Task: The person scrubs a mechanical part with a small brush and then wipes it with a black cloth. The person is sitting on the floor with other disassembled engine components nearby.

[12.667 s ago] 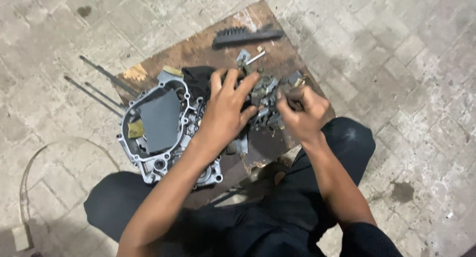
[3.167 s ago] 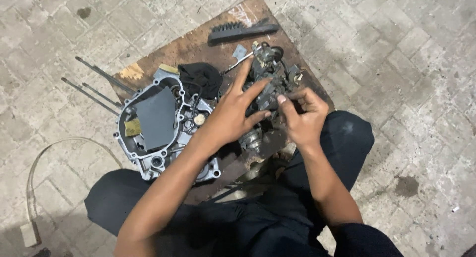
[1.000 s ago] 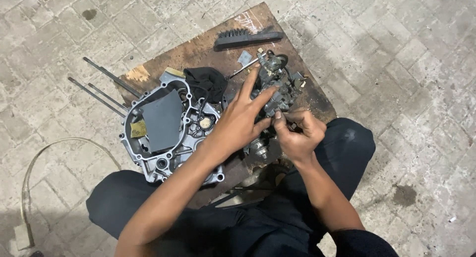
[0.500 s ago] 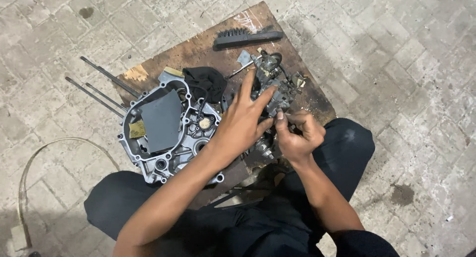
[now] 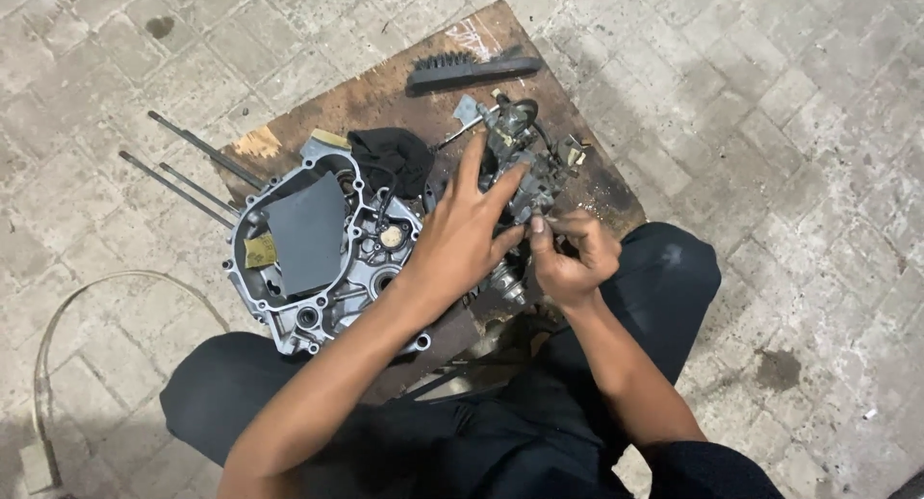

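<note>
**Both hands on a small engine part**

Left hand (image 5: 462, 234) spread flat, fingers (image 5: 469, 167) loose and pressing down on the grimy grey metal carburettor-like assembly (image 5: 520, 157), which sits on the worn brown wooden board surface (image 5: 385, 85). Right hand (image 5: 570, 258) just beside it, fingers pinched tight at the assembly's lower edge; whatever they grip is too small to tell. Silver cast-aluminium engine case (image 5: 318, 258) lies left, touching a crumpled black rag (image 5: 390, 157). Black brush (image 5: 472, 71) at the far edge.
</note>
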